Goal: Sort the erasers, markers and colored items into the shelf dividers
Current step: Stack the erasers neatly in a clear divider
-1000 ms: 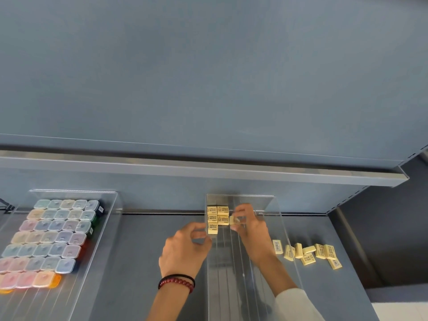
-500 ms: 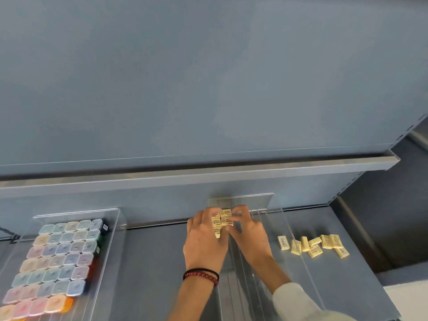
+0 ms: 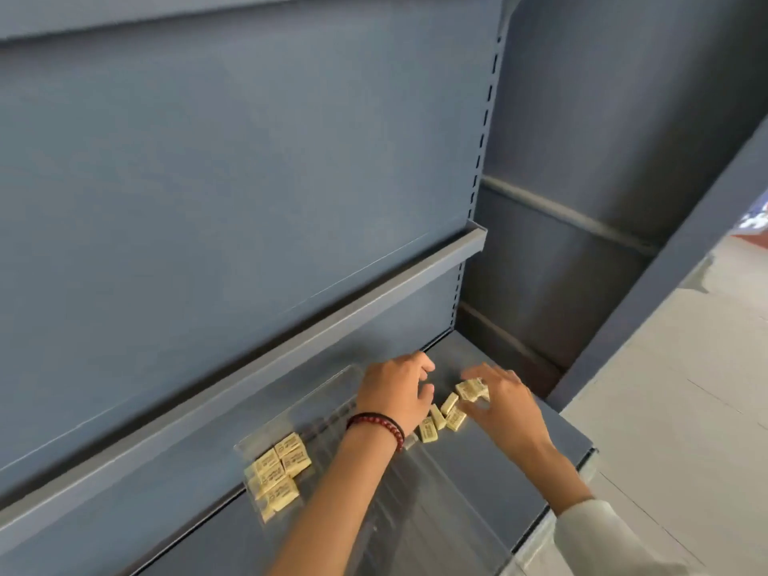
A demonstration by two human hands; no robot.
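Observation:
Several small yellow erasers [image 3: 277,471] lie packed at the back of a clear acrylic divider tray [image 3: 415,513] on the grey shelf. To the right of the tray, a loose heap of the same erasers [image 3: 442,415] rests on the shelf. My left hand [image 3: 392,394], with a red and black bracelet at the wrist, reaches across the tray and curls over the left side of the heap; its fingertips are hidden. My right hand [image 3: 505,399] pinches a couple of erasers [image 3: 471,388] at the heap's far end.
The shelf [image 3: 523,455] ends just right of the heap at a dark upright panel [image 3: 540,284]. A higher shelf's front lip [image 3: 291,359] overhangs the back. Pale floor [image 3: 665,388] lies to the right.
Both hands left the erasers in the tray and moved right to the loose heap. The view swung right, so the tray of coloured boxes is out of sight.

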